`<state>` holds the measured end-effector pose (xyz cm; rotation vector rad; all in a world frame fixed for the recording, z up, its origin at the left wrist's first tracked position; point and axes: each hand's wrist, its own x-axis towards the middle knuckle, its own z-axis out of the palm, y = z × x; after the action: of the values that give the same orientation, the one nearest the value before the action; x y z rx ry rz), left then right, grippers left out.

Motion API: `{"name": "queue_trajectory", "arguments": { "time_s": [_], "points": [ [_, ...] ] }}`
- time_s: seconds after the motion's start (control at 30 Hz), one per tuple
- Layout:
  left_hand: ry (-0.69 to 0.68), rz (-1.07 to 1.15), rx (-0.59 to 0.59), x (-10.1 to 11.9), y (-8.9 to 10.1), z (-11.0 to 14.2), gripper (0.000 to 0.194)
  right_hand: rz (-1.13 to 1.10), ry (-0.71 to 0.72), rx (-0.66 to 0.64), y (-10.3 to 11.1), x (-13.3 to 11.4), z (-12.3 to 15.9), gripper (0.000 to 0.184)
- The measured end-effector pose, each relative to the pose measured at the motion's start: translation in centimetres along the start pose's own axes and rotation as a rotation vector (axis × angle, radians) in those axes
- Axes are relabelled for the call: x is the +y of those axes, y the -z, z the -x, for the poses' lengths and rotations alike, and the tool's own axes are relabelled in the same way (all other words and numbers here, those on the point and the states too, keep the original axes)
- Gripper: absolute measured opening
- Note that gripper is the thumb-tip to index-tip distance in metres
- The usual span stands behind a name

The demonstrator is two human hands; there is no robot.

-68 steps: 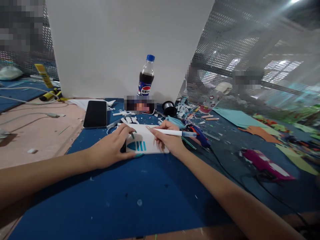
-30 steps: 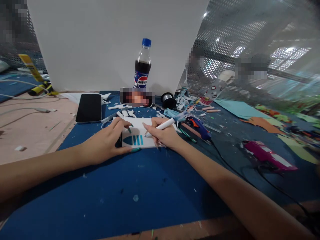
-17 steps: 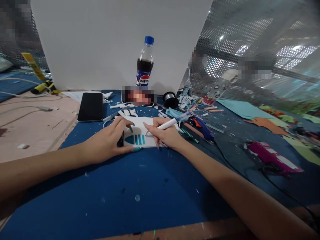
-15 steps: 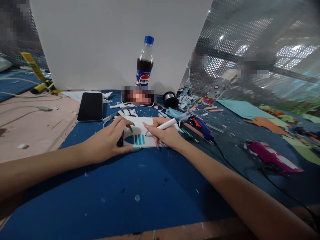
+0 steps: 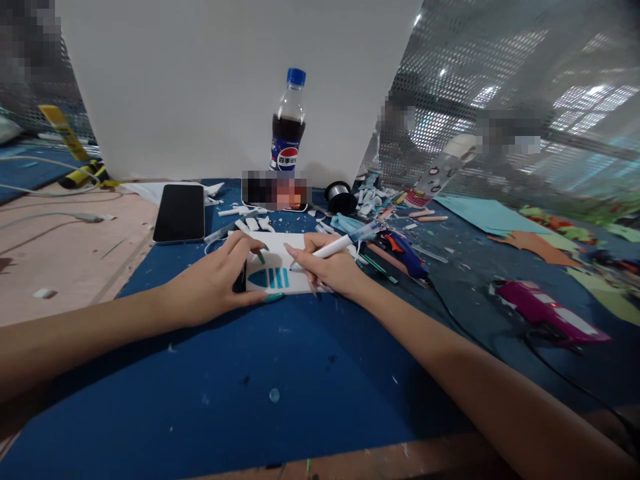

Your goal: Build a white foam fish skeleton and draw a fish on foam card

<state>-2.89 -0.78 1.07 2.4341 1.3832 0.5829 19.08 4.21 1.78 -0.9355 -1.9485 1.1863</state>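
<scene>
On the blue mat (image 5: 240, 380) lies a white board (image 5: 280, 242) bearing teal shapes: a pointed piece and several upright bars. My left hand (image 5: 227, 273) grips the board's left end, thumb along the near edge and fingers bent over its top face. Its long nails are teal. Between the fingertips of my right hand (image 5: 327, 267) is a white marker (image 5: 333, 248), tilted, its tip low over the board just right of the bars. Whether the tip touches the surface I cannot tell. The right palm hides the board's right end.
A dark phone (image 5: 180, 213) lies at left. Behind the board stand a cola bottle (image 5: 289, 133), a propped phone (image 5: 275, 193) and a wire spool (image 5: 341, 198). White scraps (image 5: 370, 197) lie around. Rightward are a blue glue gun (image 5: 406, 255) and a magenta corded device (image 5: 547, 312).
The marker's tip and my right hand have shifted very slightly left. The view has tilted a touch. Both grips look the same, and the picture on the propped phone has altered.
</scene>
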Motion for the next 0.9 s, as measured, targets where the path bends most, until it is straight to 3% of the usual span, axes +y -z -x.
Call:
{"name": "queue_trajectory", "arguments": {
  "time_s": [0.9],
  "points": [
    [0.017,0.013,-0.013,0.03,0.03,-0.09,0.056,0.013,0.023,-0.009,-0.04,-0.44,0.04,0.044]
  ]
}}
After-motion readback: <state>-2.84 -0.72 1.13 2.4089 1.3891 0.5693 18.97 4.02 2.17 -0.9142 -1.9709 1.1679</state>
